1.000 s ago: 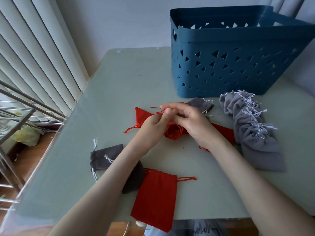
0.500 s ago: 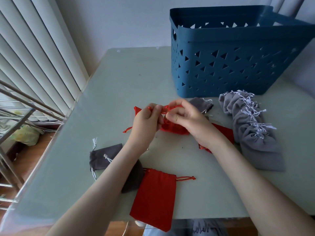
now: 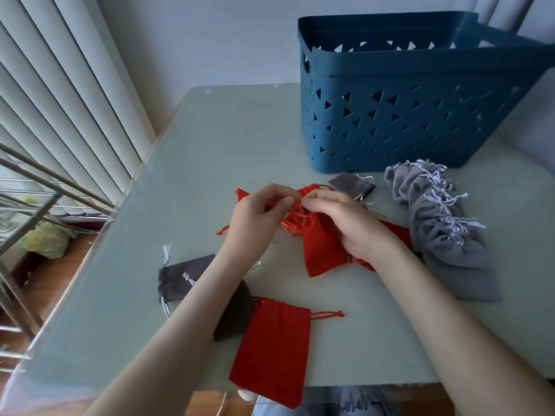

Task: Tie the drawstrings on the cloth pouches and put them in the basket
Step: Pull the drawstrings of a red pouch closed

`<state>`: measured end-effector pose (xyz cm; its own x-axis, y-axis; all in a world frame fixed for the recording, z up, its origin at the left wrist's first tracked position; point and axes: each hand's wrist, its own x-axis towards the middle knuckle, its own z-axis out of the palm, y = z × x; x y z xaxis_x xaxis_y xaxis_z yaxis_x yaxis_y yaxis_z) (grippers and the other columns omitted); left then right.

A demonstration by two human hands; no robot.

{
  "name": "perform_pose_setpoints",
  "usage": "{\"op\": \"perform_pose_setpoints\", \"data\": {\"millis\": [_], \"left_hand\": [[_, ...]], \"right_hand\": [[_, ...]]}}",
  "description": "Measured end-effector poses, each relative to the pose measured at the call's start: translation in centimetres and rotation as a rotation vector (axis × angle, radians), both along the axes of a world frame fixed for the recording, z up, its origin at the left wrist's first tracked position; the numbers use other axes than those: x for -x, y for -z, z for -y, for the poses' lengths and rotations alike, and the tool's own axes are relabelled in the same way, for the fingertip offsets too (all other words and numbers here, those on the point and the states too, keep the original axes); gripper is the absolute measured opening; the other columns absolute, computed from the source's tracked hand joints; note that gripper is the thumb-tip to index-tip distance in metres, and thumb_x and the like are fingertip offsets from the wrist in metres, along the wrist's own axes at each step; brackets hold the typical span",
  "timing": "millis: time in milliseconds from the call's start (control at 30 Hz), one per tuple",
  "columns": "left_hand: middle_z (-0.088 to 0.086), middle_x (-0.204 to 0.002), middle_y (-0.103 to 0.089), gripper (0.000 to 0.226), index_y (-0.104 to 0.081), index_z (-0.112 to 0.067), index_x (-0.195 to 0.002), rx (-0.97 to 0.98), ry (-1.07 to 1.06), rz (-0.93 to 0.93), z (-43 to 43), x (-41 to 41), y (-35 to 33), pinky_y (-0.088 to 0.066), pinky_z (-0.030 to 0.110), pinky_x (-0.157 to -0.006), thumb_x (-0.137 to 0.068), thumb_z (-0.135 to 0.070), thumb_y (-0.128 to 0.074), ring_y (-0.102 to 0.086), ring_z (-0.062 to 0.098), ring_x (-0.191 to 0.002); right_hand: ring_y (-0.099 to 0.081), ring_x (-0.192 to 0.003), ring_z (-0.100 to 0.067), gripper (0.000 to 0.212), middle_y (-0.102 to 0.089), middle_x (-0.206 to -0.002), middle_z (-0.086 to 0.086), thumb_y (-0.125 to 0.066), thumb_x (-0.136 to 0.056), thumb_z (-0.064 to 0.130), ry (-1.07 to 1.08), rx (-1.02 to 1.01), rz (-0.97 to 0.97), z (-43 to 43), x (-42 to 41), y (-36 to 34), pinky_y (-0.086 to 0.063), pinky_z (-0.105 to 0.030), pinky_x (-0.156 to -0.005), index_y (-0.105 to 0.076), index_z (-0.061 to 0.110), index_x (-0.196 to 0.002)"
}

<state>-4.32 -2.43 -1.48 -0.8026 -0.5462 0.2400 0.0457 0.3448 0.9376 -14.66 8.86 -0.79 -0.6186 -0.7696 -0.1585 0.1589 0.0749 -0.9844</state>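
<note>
The left hand (image 3: 258, 220) and right hand (image 3: 345, 226) each pinch the thin red drawstrings (image 3: 288, 225) at the gathered mouth of 1 small red cloth pouch (image 3: 321, 244), lying on the pale table (image 3: 210, 151) (knot unfinished, I judge). Its mouth points away, long axis running toward the person. Next: pull snug, then reach for the blue perforated plastic basket (image 3: 390, 121).

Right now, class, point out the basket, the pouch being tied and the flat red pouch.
basket (image 3: 390, 63): head view, front rim.
pouch being tied (image 3: 321, 247): head view, lower body.
flat red pouch (image 3: 270, 352): head view, cloth centre.
</note>
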Motion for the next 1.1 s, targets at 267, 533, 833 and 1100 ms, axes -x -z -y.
{"op": "perform_pose_setpoints", "data": {"millis": [267, 533, 833, 1100], "left_hand": [[-0.003, -0.085, -0.066, 0.013, -0.060, -0.015, -0.098, 0.635, -0.223, 0.089, 0.2, 0.4, 1.9, -0.031, 0.016, -0.063, -0.087, -0.022, -0.065, -0.053, 0.011, -0.083], [0.001, -0.077, -0.064, 0.008, -0.061, -0.012, -0.091, 0.605, -0.201, 0.005, 0.1, 0.3, 1.7, -0.035, 0.015, -0.062, -0.085, -0.013, -0.065, -0.053, 0.012, -0.073], [0.002, -0.073, -0.068, 0.009, -0.060, -0.011, -0.090, 0.484, -0.173, 0.042, -0.2, 0.1, 1.3, -0.051, 0.039, -0.065, -0.094, -0.018, -0.055, -0.065, 0.020, -0.066], [0.005, -0.067, -0.066, 0.020, -0.049, -0.008, -0.083, 0.167, -0.260, 0.116, -0.3, 0.1, 0.3, -0.052, 0.031, -0.052, -0.099, -0.020, -0.046, -0.062, 0.020, -0.052]], "right_hand": [[-0.054, -0.070, -0.014, 0.016, -0.061, -0.075, -0.003, -0.055, -0.092, 0.011, -0.028, -0.026, -0.020, -0.1, 0.3, 0.4, -0.038, -0.027, -0.065, -0.065, 0.017, -0.081], [-0.064, -0.083, -0.009, 0.023, -0.071, -0.089, -0.001, -0.053, -0.093, 0.002, -0.125, 0.056, -0.049, 0.1, 0.2, 0.9, -0.048, -0.021, -0.081, -0.067, 0.018, -0.103], [-0.051, -0.057, -0.002, 0.016, -0.059, -0.067, 0.003, -0.053, -0.094, 0.005, -0.013, 0.065, -0.212, 0.2, 0.2, 0.9, -0.039, -0.018, -0.053, -0.064, 0.014, -0.085], [-0.064, -0.070, -0.010, 0.022, -0.068, -0.081, 0.001, -0.037, -0.102, 0.011, 0.191, 0.337, 0.036, 0.2, 0.8, 0.5, -0.049, -0.022, -0.065, -0.049, 0.014, -0.084]]}}
